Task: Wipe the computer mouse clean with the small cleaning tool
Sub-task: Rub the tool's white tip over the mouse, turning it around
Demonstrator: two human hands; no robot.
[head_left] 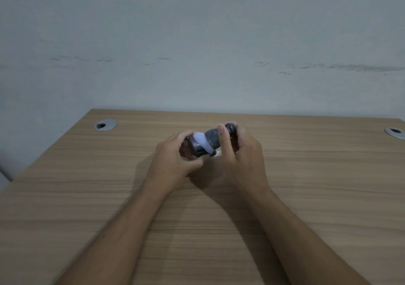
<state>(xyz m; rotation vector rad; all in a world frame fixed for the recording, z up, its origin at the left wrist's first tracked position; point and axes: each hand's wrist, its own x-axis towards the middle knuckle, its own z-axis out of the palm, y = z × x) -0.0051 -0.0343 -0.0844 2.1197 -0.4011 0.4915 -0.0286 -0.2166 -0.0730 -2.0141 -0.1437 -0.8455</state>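
Note:
Both my hands are raised just above the wooden desk point(87, 197) near its middle. My left hand point(173, 153) is shut on a dark computer mouse point(195, 150), which the fingers mostly hide. My right hand point(243, 153) is shut on the small cleaning tool point(212, 139), a mottled grey body with a pale lavender-white head. The pale head rests against the mouse. The picture is blurred, so I cannot tell the exact contact spot.
Two round silver cable grommets sit in the desk, one at the far left point(105, 125) and one at the far right edge point(395, 133). A pale scuffed wall point(197, 43) stands right behind the desk. The desk's left edge runs diagonally.

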